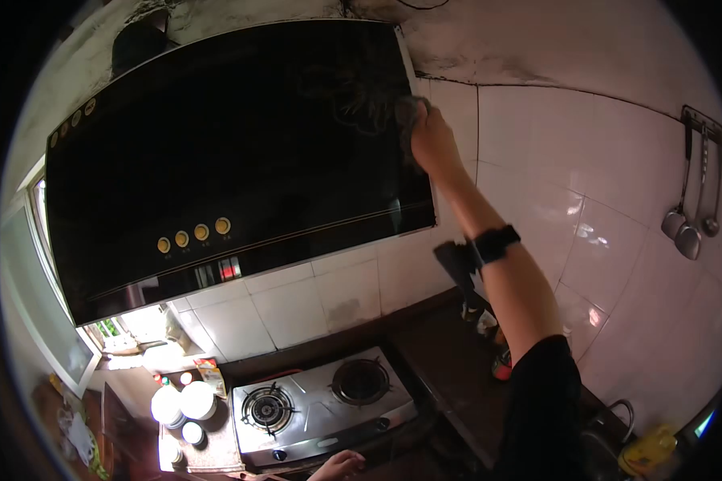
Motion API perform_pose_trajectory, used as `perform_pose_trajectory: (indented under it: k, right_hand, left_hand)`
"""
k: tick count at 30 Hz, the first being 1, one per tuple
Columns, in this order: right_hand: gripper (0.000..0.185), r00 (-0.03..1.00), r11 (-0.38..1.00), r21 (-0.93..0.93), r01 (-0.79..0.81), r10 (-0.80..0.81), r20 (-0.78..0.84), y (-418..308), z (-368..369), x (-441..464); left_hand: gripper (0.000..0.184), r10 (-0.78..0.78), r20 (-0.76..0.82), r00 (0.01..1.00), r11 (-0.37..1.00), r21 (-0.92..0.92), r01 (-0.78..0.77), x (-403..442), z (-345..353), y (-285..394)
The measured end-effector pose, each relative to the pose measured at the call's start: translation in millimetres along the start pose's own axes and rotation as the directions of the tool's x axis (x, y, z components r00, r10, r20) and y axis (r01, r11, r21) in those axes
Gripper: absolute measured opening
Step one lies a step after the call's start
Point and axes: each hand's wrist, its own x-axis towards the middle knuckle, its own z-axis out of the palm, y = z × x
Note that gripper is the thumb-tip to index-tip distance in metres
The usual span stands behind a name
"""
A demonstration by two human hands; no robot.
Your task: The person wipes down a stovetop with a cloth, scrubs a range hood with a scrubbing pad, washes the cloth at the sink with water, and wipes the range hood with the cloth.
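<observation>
My right hand (435, 143) is raised to the right edge of a glossy black range hood (241, 144). Its fingers are closed on a dark cloth (410, 120), which presses against the hood's front panel. Smeary streaks show on the panel just left of the cloth. Low in the view, my left hand (342, 465) is near the front edge of the steel gas stove (321, 417). Its fingers look curled, but what they hold, if anything, is hidden.
Ladles and a spatula (687, 239) hang on the right tiled wall. White containers (198, 400) stand left of the stove. A yellow bottle (651, 450) is at the lower right, near a faucet (624, 410). An open window (52, 280) is at the left.
</observation>
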Motion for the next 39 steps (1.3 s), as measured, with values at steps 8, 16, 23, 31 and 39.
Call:
perform_pose_trajectory:
  k: [8,16,23,31,39]
  right_hand:
    - [0.045,0.994,0.996,0.019,0.087,-0.086,-0.067,-7,5,40]
    - [0.043,0.991,0.991,0.009,0.133,-0.133,0.035,37,-28,-47]
    - [0.034,0.996,0.854,0.514,0.084,-0.07,-0.047,77,-72,-42]
    - [0.025,0.936,0.186,0.982,-0.04,0.352,-0.029,160,-63,-117]
    - [0.036,0.729,-0.053,0.957,-0.285,0.636,0.252,276,0,-198]
  left_hand:
    - [0.033,0.096,0.083,0.992,0.995,-0.036,-0.093,11,-12,-11]
    - [0.022,-0.062,0.063,0.996,0.997,-0.033,0.065,-6,-21,-4]
    - [0.022,-0.066,0.021,0.998,0.998,0.009,0.065,-7,-25,10]
    - [0.022,-0.169,-0.096,0.981,0.978,0.105,0.179,11,24,30]
    - [0.023,-0.237,-0.193,0.952,0.96,0.102,0.26,23,62,33]
